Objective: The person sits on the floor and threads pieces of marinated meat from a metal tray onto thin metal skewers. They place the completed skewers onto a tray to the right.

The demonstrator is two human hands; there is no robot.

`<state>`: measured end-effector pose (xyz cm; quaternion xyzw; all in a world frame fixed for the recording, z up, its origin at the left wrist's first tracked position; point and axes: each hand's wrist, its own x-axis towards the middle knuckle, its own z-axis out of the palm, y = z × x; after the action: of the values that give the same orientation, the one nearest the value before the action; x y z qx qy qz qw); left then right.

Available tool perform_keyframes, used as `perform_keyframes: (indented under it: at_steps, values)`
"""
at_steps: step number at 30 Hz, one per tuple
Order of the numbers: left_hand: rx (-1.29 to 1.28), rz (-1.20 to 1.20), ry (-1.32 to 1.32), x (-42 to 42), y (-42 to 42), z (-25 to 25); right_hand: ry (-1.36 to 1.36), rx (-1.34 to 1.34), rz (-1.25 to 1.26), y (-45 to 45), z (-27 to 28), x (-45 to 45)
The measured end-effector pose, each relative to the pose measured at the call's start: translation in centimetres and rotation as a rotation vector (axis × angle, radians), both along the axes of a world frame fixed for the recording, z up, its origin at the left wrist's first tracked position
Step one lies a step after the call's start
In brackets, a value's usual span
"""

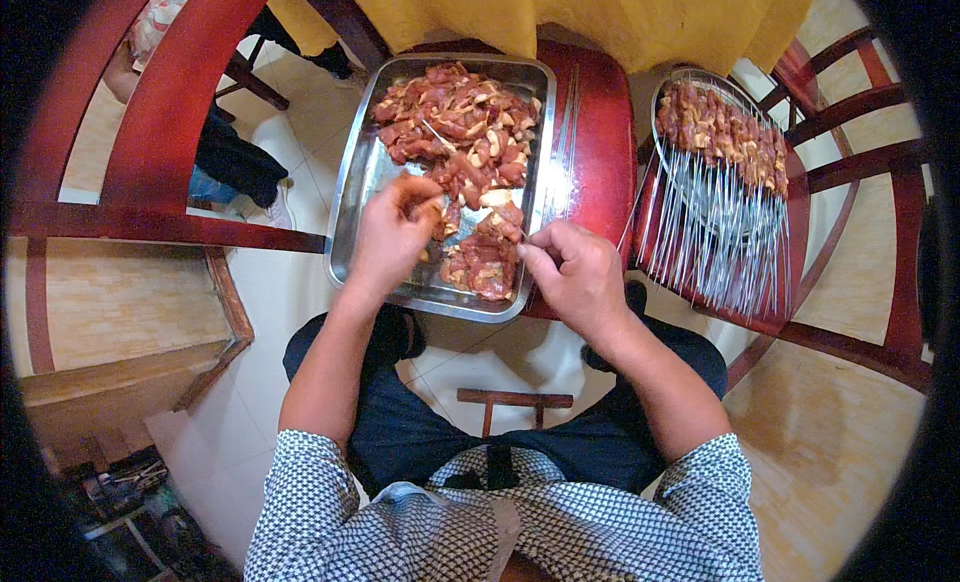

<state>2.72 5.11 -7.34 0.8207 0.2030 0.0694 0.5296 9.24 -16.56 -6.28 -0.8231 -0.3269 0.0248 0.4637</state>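
A rectangular stainless steel tray (346, 207) lies before me, with a large heap of raw cut meat (457, 124) towards its far end. A smaller clump of meat (484, 267) sits near the tray's front right corner. My left hand (394, 225) is over the tray, blurred, its fingers curled beside a small strip of meat (451, 218); whether they grip it is unclear. At the tray's right rim, my right hand (574, 270) pinches a thin metal skewer (524, 238) between thumb and forefinger. Its tip points at the meat, and most of its length is hidden.
Bare metal skewers (568, 131) lie on the red wooden seat (604, 154) right of the tray. Further right, a metal platter (679, 192) on a red chair (799, 229) holds many loaded meat skewers (720, 131). A yellow cloth (600, 19) hangs behind. Another person's leg (240, 162) shows at left.
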Motion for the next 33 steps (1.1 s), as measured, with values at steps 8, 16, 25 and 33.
perform_keyframes:
  at_steps: [8, 16, 25, 33]
  values:
    - [0.577, -0.373, 0.038, -1.0, -1.2, 1.0, 0.191, 0.079, -0.041, -0.8, 0.5, 1.2]
    - [0.78, -0.5, -0.069, 0.6, -4.9, -0.3, 0.246, 0.099, -0.037, -0.8, 0.6, 1.9]
    - [0.148, -0.224, 0.034, -0.9, 0.8, -1.1, 0.301, 0.133, -0.061, -1.1, 1.3, 2.1]
    - [0.489, -0.157, 0.095, -2.2, 3.9, -0.4, 0.409, 0.178, -0.102, -1.5, 1.8, 2.6]
